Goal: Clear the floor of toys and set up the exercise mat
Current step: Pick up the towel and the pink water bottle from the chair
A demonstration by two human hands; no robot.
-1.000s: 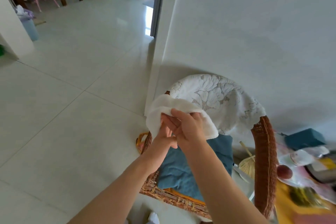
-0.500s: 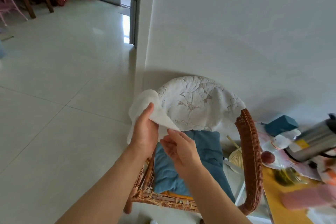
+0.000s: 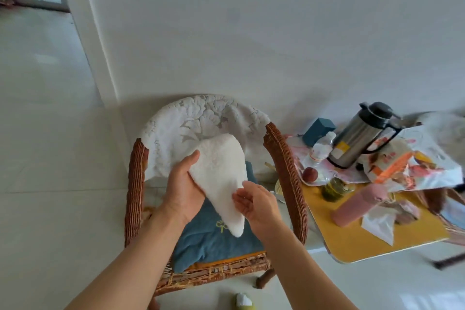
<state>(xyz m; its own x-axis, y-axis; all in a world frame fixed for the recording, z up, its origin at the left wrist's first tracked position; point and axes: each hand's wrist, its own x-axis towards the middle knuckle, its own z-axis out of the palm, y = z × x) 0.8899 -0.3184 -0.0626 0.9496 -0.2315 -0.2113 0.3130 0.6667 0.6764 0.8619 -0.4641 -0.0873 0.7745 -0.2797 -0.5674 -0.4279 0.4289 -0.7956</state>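
The left hand [image 3: 182, 194] holds a fluffy white cloth [image 3: 221, 178] over the wicker chair [image 3: 284, 171], thumb and fingers wrapped around its edge. The right hand [image 3: 256, 202] touches it, fingers loose. A blue towel [image 3: 214, 239] lies on the seat.

Single head-worn view, looking forward and steeply down from above both forearms. Close on the left hand [image 3: 181, 191] and right hand [image 3: 256, 205], both just below centre. Wicker chair [image 3: 285, 173] directly beyond and beneath the hands, white wall [image 3: 251, 33] behind it. Yellow table [image 3: 372, 239] to the right of the right hand, tiled floor [image 3: 50, 158] to the left of the left hand. Wide-angle bending at the edges.
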